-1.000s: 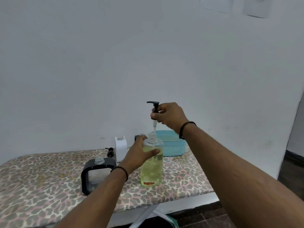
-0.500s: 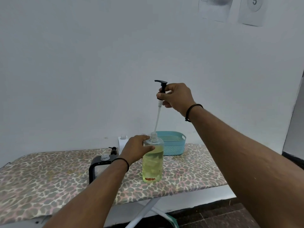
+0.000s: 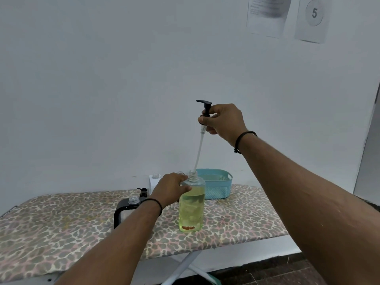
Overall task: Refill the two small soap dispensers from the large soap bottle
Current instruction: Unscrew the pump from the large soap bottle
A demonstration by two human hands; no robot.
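On the leopard-print padded tabletop (image 3: pixel 61 229), the left grip (image 3: pixel 171 188) clasps the shoulder of the large clear bottle of yellow-green soap (image 3: pixel 192 204). Directly above it, the right grip (image 3: pixel 223 122) pinches the black pump head (image 3: pixel 205 108); lift straight until the white dip tube (image 3: pixel 199 153) clears the neck.

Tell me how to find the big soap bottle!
Look at the table with the spotted cover. Near its middle, in front of the blue basket, stands the big soap bottle, held by the left hand. It is the only clear, tall bottle with yellow liquid inside.
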